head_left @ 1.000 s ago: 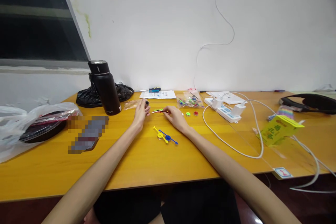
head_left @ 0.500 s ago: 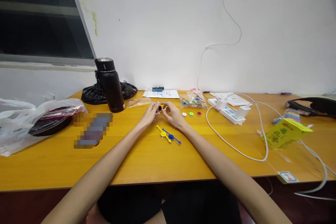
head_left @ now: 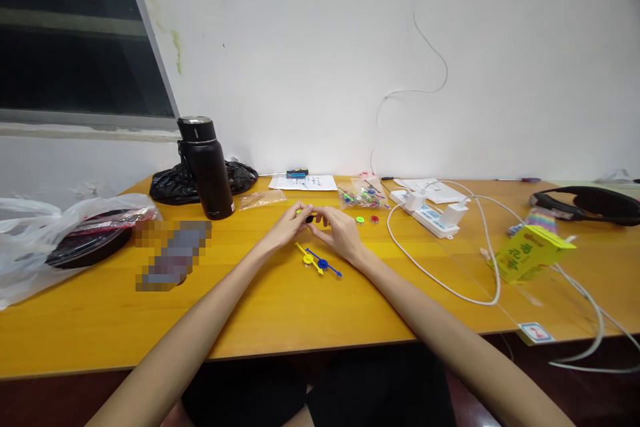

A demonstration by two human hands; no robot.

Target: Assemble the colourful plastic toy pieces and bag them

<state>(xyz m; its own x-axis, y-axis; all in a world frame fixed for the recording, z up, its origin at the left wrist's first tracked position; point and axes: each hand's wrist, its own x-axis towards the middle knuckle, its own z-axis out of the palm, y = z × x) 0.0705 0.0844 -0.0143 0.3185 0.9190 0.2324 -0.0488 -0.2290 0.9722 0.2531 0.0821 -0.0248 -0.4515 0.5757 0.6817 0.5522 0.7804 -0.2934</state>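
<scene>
A small black round piece sits between the fingertips of both hands, just above the table. My left hand pinches it from the left, with a yellow-green bit showing by its fingers. From the other side my right hand curls its fingers onto the piece; the exact contact is partly hidden. Below the hands lie a yellow arrow spinner and a blue arrow spinner, overlapping. Just beyond the right hand are a green disc and a red disc.
Behind the hands lie a bag of colourful parts, a paper sheet and a screwdriver. A black bottle stands left. To the right are a power strip with white cables, a yellow-green box and a headset.
My right hand has moved in against the black piece, its fingers closing onto it. The white disc by the green one no longer shows. The view has shifted slightly.
</scene>
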